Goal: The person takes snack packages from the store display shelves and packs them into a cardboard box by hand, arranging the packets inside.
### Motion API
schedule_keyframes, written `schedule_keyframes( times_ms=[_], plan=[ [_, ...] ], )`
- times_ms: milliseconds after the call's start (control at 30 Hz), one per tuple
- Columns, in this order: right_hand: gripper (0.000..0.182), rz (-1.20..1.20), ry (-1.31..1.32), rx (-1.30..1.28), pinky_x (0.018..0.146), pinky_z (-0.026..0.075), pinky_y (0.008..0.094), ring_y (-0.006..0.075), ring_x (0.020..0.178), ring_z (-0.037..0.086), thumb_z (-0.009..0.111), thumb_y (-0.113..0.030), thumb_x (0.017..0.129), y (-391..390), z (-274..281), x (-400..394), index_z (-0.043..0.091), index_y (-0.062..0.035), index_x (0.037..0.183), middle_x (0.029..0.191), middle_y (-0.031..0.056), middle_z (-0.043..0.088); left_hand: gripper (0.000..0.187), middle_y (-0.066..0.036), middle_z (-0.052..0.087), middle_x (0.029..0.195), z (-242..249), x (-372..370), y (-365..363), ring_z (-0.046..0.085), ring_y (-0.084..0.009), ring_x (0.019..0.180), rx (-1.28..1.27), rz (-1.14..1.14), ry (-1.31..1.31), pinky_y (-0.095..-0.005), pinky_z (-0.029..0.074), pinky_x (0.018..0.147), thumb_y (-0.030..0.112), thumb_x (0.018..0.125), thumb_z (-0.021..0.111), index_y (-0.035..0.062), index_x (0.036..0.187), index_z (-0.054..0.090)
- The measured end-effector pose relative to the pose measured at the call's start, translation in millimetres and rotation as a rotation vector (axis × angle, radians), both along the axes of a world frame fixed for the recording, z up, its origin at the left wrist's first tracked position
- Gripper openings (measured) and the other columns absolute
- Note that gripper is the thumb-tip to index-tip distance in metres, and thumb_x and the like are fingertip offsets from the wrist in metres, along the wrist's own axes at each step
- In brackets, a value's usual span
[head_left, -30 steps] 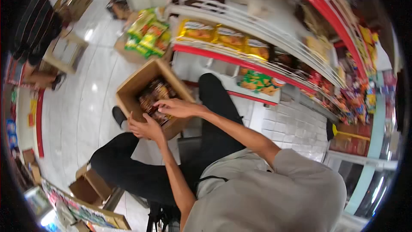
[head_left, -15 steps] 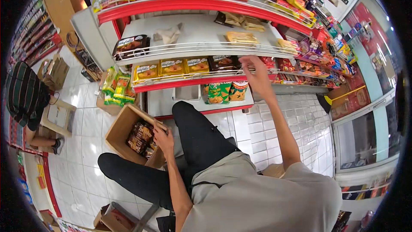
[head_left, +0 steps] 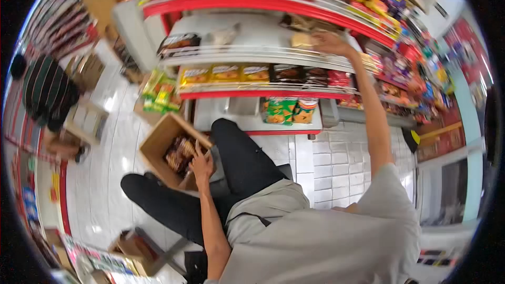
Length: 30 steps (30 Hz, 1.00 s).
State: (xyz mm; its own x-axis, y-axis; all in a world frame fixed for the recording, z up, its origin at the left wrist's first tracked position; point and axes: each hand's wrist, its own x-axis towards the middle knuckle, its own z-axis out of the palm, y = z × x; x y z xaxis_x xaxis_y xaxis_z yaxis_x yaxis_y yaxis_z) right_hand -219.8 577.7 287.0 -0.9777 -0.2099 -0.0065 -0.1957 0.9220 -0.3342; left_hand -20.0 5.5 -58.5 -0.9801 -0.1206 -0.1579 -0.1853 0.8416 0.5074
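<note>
We see a shop floor of pale tiles, glossy with reflected light on the left and patterned in smaller blocks on the right. White shelves with red edges stand ahead of us. A pale stool and far racks stand left; framed glass lies right.

We look from one camera on the head, forward and steeply down, in a wide round view: the grey cloth shirt is nearest, the bare left hand lies below us, the white, red-edged shelves stand farther ahead.
</note>
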Motion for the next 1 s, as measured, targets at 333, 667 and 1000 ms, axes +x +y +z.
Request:
schedule_keyframes(
  times_ms=[333,667,1000],
  plan=[
    [0.054,0.125,0.745,0.058,0.116,0.037,0.0445,0.0326,0.131,0.053,0.080,-0.012,0.086,-279.1,-25.0,133.4,0.059,-0.0047,0.136,0.137,0.0170,0.057,0.067,-0.019,0.062,0.136,-58.7,46.9,-57.2,0.051,-0.0407,0.135,-0.246,0.116,-0.087,-0.0650,0.037,0.109,0.035,0.089,0.070,0.0057,0.146,0.051],
    [0.059,0.663,-0.628,0.553,0.081,0.059,0.0456,0.0327,0.103,0.073,0.075,-0.046,0.080,-595.7,-380.5,45.9,0.072,0.0029,0.114,0.117,0.0248,0.072,0.060,-0.019,0.058,0.131,-11.9,47.8,-54.0,0.053,-0.0388,0.127,-0.254,0.047,-0.128,-0.0643,0.034,0.109,0.031,0.091,0.071,0.0043,0.141,0.051],
    [0.036,0.915,-0.263,1.177,0.065,0.055,0.0498,0.0292,0.086,0.073,0.071,-0.034,0.087,-575.4,-632.0,64.0,0.078,-0.0081,0.111,0.104,0.0109,0.075,0.048,-0.016,0.059,0.119,-23.8,40.1,-66.0,0.054,-0.0359,0.119,0.012,0.105,-0.136,-0.0615,0.032,0.111,0.030,0.088,0.072,0.0052,0.127,0.060]
  ],
)
